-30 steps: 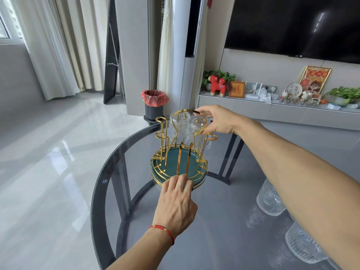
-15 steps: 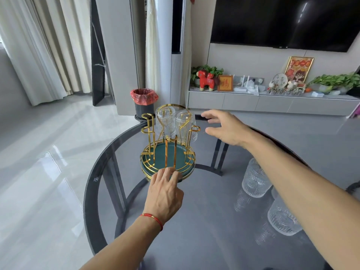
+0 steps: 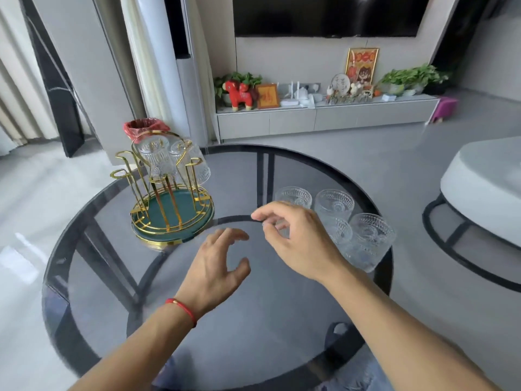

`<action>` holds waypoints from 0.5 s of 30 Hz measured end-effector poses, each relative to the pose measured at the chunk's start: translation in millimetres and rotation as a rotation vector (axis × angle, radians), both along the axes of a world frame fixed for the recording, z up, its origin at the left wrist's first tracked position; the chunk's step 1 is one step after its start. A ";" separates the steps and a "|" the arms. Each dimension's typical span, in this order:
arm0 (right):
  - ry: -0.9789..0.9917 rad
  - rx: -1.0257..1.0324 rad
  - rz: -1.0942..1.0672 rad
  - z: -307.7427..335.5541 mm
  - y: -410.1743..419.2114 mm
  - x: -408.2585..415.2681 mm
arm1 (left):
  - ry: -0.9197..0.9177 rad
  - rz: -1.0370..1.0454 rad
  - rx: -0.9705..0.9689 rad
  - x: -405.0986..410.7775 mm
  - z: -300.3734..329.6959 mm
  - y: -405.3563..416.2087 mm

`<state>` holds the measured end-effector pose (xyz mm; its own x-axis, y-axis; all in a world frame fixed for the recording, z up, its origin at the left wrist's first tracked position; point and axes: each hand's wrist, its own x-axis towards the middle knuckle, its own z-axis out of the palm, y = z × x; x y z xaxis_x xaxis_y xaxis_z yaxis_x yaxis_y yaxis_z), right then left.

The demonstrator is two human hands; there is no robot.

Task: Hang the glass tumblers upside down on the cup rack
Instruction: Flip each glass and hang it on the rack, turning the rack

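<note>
Reaching with empty, spread fingers, the right hand (image 3: 296, 241) nears 4 tumblers (image 3: 334, 206): rigid, breakable, patterned glass, best gripped around the sides. The left hand (image 3: 214, 266) is empty too.

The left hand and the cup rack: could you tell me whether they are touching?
Apart. The head view shows bare glass table between the left hand and the cup rack; its fingers are spread open, holding nothing.

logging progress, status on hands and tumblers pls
Left hand open, empty. Right hand open, reaching at four tumblers on table. Two tumblers hung on cup rack. Nothing in the way.
</note>
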<state>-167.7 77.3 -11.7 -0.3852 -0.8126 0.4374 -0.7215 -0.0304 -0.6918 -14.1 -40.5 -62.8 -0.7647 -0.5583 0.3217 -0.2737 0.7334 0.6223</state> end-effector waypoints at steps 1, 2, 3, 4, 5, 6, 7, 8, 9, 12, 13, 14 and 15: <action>-0.039 -0.035 -0.058 2.2 5.5 -6.2 | 0.018 -0.046 0.045 -7.9 4.9 14.3; -0.088 -0.068 -0.121 3.9 10.5 -12.6 | 0.034 -0.087 0.089 -19.0 8.8 27.4; -0.146 -0.107 -0.182 5.4 15.5 -19.0 | 0.046 -0.122 0.137 -32.3 12.1 39.4; -0.207 -0.154 -0.239 7.0 20.2 -25.4 | 0.047 -0.146 0.188 -47.3 14.5 50.6; -0.266 -0.207 -0.287 8.6 24.6 -31.4 | 0.036 -0.155 0.232 -62.8 16.5 60.2; -0.320 -0.259 -0.327 9.8 29.2 -37.0 | 0.019 -0.155 0.261 -78.1 17.3 68.3; -0.370 -0.303 -0.359 10.6 33.9 -41.9 | 0.001 -0.150 0.277 -92.8 17.0 74.4; -0.410 -0.332 -0.383 10.9 38.7 -45.8 | -0.017 -0.136 0.282 -105.5 15.6 78.6; -0.436 -0.343 -0.405 10.6 43.0 -48.8 | -0.033 -0.114 0.275 -115.7 13.5 81.6; -0.435 -0.325 -0.461 8.5 52.5 -54.0 | -0.032 -0.036 0.227 -129.3 6.6 82.6; -0.428 -0.320 -0.471 8.2 54.4 -54.5 | -0.016 -0.010 0.207 -128.4 5.8 80.7; -0.423 -0.314 -0.475 7.7 55.8 -54.9 | -0.003 0.008 0.193 -125.4 5.6 77.5; -0.417 -0.301 -0.470 7.2 57.0 -54.8 | 0.008 0.016 0.193 -120.6 6.0 73.4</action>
<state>-222.4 134.3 -4.5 -0.8512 -0.3850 0.3568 -0.3810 -0.0143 -0.9245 -134.7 32.9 -56.8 -0.7534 -0.6219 0.2138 -0.2785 0.5962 0.7530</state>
